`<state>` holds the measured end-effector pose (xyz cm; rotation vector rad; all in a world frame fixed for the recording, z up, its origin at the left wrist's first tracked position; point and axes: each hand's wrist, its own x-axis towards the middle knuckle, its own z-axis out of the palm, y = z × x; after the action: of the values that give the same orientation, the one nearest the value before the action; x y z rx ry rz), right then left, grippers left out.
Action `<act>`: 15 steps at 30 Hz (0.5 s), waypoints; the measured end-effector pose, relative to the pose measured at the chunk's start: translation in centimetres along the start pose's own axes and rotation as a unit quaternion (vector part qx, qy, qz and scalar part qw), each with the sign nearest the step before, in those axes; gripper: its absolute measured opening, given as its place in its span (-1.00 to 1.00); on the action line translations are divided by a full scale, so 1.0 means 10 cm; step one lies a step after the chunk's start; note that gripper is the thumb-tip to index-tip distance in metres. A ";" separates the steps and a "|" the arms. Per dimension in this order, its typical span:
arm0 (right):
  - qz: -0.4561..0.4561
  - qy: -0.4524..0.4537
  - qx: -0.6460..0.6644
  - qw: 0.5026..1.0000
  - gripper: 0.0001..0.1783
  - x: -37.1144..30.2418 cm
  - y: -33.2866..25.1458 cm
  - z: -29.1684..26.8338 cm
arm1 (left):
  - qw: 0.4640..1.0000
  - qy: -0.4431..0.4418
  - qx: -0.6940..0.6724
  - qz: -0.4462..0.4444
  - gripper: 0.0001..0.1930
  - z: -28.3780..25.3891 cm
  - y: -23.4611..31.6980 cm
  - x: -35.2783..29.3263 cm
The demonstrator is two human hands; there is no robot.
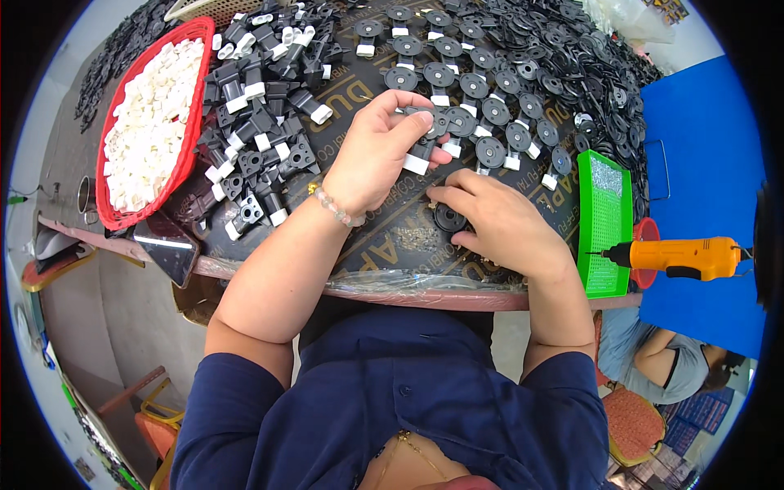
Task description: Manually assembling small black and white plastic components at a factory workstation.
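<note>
My left hand [371, 151] is closed on a black plastic fitting [421, 152] with a white end cap and a round disc at its top. The thumb presses on the disc. Close by on the right, my right hand [506, 222] rests low over the table, its fingers curled round a black disc [449, 218] that lies near the front edge. Beyond both hands, several assembled fittings [490, 152] with discs and white caps stand in rows. To the left of my left hand is a heap of black fittings with white caps [255, 122], without discs.
A red basket [194, 135] of small white caps stands at the left, a phone [167, 249] below it. Loose black discs [555, 49] pile up at the far right. A green tray [604, 282], an orange electric screwdriver [694, 257] and a red container [645, 273] are right. Another person [674, 371] sits lower right.
</note>
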<state>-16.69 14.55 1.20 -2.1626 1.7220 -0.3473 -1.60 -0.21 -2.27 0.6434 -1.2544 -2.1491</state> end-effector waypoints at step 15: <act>0.028 0.296 0.129 0.946 -0.41 0.04 0.07 -0.14 | 0.999 -0.035 -0.002 -0.001 -0.77 0.06 -0.01 -0.05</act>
<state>-17.72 13.85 2.14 -1.9240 1.8831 -1.2360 -1.69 0.53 -2.07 0.5725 -1.2853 -2.1913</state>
